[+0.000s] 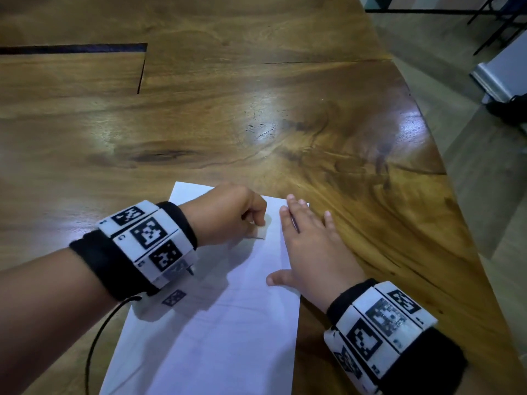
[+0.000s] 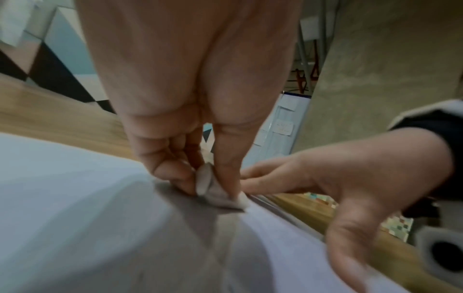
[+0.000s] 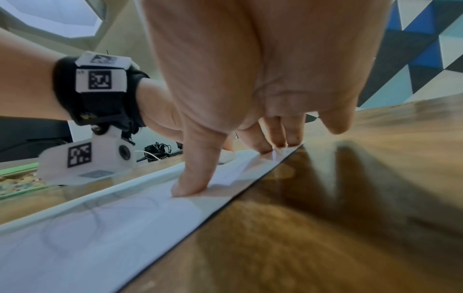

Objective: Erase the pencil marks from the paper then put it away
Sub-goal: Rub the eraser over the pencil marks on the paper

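Here the paper (image 1: 216, 337) lies under both hands, apparently flat.

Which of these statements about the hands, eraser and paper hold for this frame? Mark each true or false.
1. The left hand pinches an eraser against the paper. True.
2. The right hand is lifted off the paper. False: it lies flat along the sheet's right edge, its fingers pressing down.
3. The paper lies on a wooden table. True.
4. The right hand holds a pencil. False: it holds nothing.
5. Faint pencil lines still show on the paper. True.
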`<state>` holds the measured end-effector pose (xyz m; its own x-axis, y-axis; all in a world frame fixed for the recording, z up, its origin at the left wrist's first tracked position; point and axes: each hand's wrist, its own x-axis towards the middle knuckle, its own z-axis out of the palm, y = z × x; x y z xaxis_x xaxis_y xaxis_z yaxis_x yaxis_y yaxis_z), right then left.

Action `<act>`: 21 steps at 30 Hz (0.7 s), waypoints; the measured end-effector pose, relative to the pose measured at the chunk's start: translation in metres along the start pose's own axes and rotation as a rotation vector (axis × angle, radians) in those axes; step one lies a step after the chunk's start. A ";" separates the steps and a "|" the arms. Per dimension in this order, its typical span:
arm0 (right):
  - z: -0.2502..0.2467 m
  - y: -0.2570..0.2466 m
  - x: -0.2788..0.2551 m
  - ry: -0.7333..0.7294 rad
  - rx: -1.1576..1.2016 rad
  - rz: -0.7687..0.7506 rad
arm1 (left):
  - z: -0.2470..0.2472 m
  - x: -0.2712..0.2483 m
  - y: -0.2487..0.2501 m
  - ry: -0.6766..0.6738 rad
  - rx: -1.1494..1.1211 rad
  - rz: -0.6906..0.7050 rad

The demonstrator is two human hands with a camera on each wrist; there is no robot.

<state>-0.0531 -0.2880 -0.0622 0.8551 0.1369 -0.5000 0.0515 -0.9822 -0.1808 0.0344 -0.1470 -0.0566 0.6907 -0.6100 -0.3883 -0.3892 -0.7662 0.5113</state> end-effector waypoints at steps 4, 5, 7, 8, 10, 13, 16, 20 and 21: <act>-0.001 -0.001 -0.002 -0.006 -0.024 0.020 | -0.003 0.017 0.006 0.179 0.001 -0.001; -0.001 -0.001 -0.002 -0.003 -0.027 0.023 | -0.002 0.019 0.009 0.230 0.014 -0.002; -0.001 -0.001 -0.003 -0.005 -0.028 0.025 | 0.001 0.016 0.009 0.216 0.036 0.007; -0.001 0.000 -0.003 -0.003 -0.024 0.026 | 0.002 0.011 0.008 0.153 0.047 0.017; -0.001 0.000 -0.004 0.004 -0.014 0.026 | 0.001 0.003 0.006 0.006 0.074 0.020; -0.001 0.000 -0.004 0.002 -0.008 0.022 | -0.003 0.010 0.006 0.079 0.051 0.020; -0.002 0.001 -0.003 0.002 -0.012 0.020 | -0.002 0.020 0.008 0.228 0.052 0.014; -0.001 0.001 -0.003 0.003 -0.001 0.020 | 0.005 -0.002 0.004 0.071 0.069 0.068; -0.001 0.001 -0.004 0.007 0.004 0.020 | 0.006 -0.007 0.003 0.008 0.083 0.087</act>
<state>-0.0556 -0.2895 -0.0600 0.8593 0.1163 -0.4980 0.0324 -0.9842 -0.1739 0.0242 -0.1462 -0.0572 0.6572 -0.6733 -0.3387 -0.4967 -0.7249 0.4773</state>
